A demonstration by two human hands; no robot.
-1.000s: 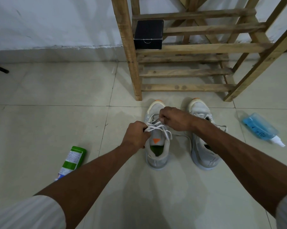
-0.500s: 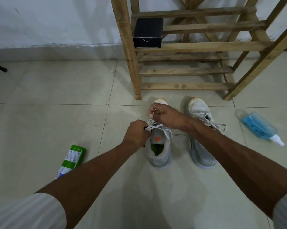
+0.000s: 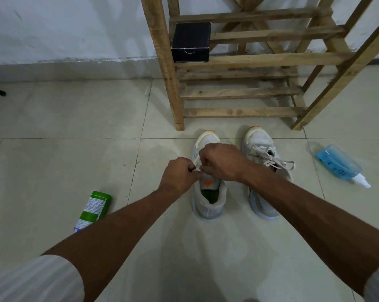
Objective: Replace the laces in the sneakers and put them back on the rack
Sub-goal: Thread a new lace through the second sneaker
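Two pale grey sneakers stand side by side on the tiled floor, toes toward the wooden rack (image 3: 238,62). The left sneaker (image 3: 209,201) has a green insole and an orange tongue tag. My left hand (image 3: 180,174) and my right hand (image 3: 222,161) meet over its lacing area, both pinching its white lace (image 3: 196,170). Most of that lace is hidden under my fingers. The right sneaker (image 3: 261,149) stands untouched, its lace (image 3: 275,161) tied loosely with ends hanging to the right.
A black box (image 3: 190,42) sits on the rack's shelf at the left. A green bottle (image 3: 93,208) lies on the floor to the left, a blue spray bottle (image 3: 339,165) to the right. A white wall runs behind.
My right hand has drawn back from the toe end toward my left hand, so both fists now touch over the laces. The loose crossed laces seen earlier are covered.
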